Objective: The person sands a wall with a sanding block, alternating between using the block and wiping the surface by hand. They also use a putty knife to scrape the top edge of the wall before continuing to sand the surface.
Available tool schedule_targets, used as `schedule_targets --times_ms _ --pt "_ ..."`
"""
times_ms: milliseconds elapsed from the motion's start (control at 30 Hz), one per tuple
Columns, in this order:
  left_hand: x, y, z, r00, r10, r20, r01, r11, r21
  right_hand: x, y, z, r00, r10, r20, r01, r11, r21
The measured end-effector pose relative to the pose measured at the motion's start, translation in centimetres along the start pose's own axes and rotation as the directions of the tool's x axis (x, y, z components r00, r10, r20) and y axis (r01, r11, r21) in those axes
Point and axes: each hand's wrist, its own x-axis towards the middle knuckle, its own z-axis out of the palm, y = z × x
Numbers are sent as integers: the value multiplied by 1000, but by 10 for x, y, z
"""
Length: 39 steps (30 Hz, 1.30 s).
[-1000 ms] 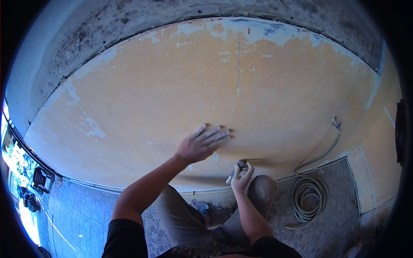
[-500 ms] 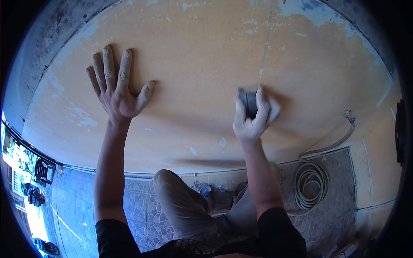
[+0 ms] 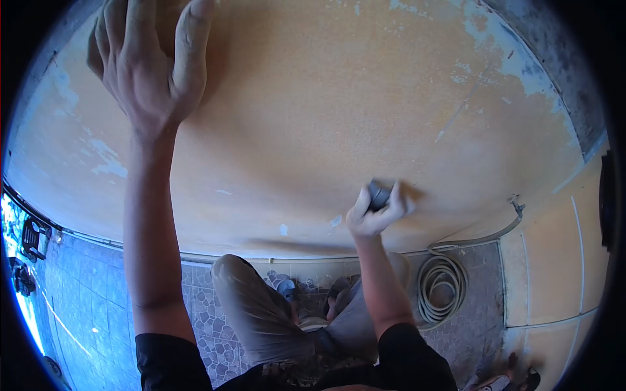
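My left hand [image 3: 147,75] is raised at the upper left, fingers apart and cut off by the frame's top edge, with nothing held in it. Its palm side is toward the orange wall [image 3: 313,117], which has pale worn patches. Lower on the wall, right of centre, my right hand [image 3: 378,212] grips a small dark block [image 3: 379,195] between thumb and fingers, against the surface. That hand is slightly blurred.
A coiled hose [image 3: 442,287] lies on the tiled floor [image 3: 215,326] and runs up to a tap [image 3: 516,204] on the wall. A dark chair [image 3: 34,238] stands far left. My bent knees [image 3: 238,287] are close below the wall.
My left hand has moved up and looks larger, nearer the camera. My right hand has gone lower on the wall with the block. The camera view has shifted and tilted.
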Motion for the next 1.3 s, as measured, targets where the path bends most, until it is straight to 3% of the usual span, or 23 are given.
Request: schedule_targets --times_ms 67,133,200,300,333,367,400,467,500,567,600,667,700,767,800,900,933,967,1067,1100,1167,1267,1300 --pt "5 -6 0 1000 -9 22 8 1000 24 109 -30 9 985 -168 29 170 983 -63" --pt "10 -12 1 1000 22 -7 -22 1000 8 196 -43 21 979 -201 -39 201 979 -17" --pt "7 -4 2 1000 21 -17 -21 999 -34 238 -52 30 984 -120 -134 122 992 9" --pt "16 6 2 995 35 -94 -44 995 -92 189 -55 21 997 -22 -80 12 992 -124" --pt "17 12 -1 997 7 -79 -14 995 -98 147 -40 25 990 -37 -136 44 998 50" --pt "16 14 -2 998 -22 -66 15 994 -105 90 -32 17 996 34 -87 -28 997 67" --pt "14 7 1 998 -51 -42 47 995 -89 28 -15 8 998 -33 -49 28 996 -88" --pt "11 5 8 995 -80 -66 78 996 -36 -101 16 -20 982 -46 183 80 980 -183" --pt "12 8 7 993 -101 -66 102 995 6 -100 13 -19 982 -48 184 82 980 -182" --pt "17 13 3 994 -103 -40 100 993 -70 -98 10 -11 993 50 103 -53 998 21" --pt "15 11 4 994 -104 -45 103 994 -37 -47 -1 -4 997 11 78 -7 999 -48" --pt "12 6 8 992 -116 -50 117 993 5 72 -24 19 997 -78 -16 78 997 7" --pt "12 2 9 993 -98 -67 97 995 -16 137 -40 20 978 -209 3 208 972 -106" --pt "10 4 9 994 -76 -79 73 996 -44 220 -52 37 985 -146 -95 151 987 48" --pt "11 5 8 994 -90 -69 88 995 -36 248 -58 45 948 -264 -177 257 965 -59" --pt "18 15 -4 987 -158 -8 157 985 -72 216 -54 34 985 -124 -123 132 989 62" --pt "21 20 -7 976 -209 53 214 969 -122 177 -51 23 993 -105 -53 101 991 -84" --pt "22 20 -5 977 -212 39 215 969 -120 131 -45 24 988 -85 -128 93 994 56" --pt "15 21 2 987 -139 -75 127 981 -147 -77 1 -9 992 -68 110 81 989 -124" --pt "13 18 5 987 -139 -87 125 982 -143 -78 -14 -11 993 -4 116 9 999 -38" --pt "12 16 10 982 -162 -97 141 970 -199 -64 -13 -6 993 -47 105 56 995 -77" --pt "16 21 1 988 -152 -35 150 988 -44 88 -47 28 990 -132 -40 134 989 56" --pt "16 19 0 987 -160 -17 160 986 -41 143 -61 26 977 -215 11 215 974 -69"
